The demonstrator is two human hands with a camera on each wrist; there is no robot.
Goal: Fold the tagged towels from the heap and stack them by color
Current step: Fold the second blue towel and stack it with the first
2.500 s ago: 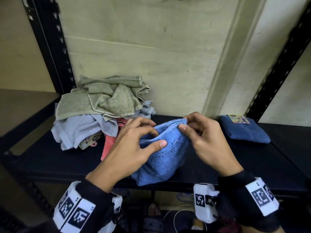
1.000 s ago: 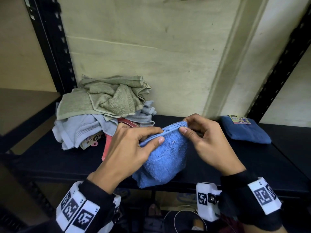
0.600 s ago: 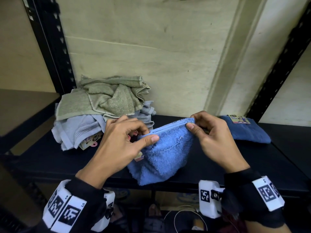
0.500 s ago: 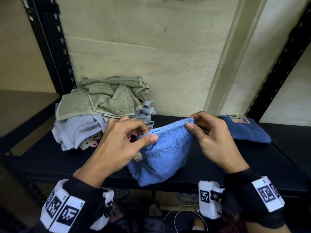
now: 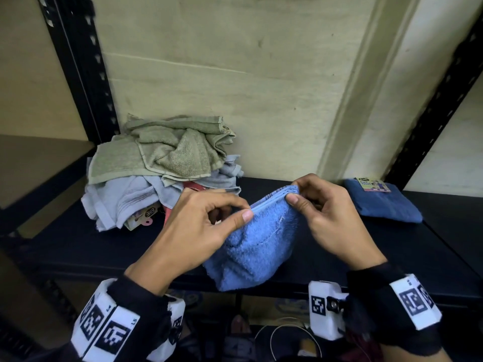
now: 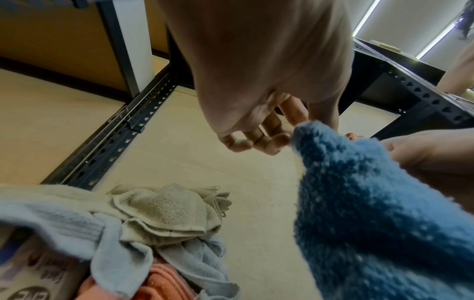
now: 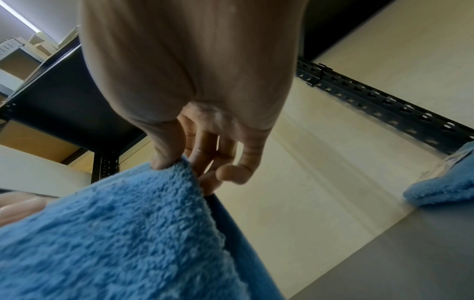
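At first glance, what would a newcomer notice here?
Both hands, left and right, pinch the top edge of a folded light blue towel above the black shelf. A jumbled heap of green, grey and pink towels lies left; one folded dark blue towel lies right.

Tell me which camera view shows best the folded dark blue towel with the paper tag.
The head view: the folded dark blue towel lies whole on the shelf at right, its paper tag on top. The right wrist view catches only one corner. The left wrist view does not show it.
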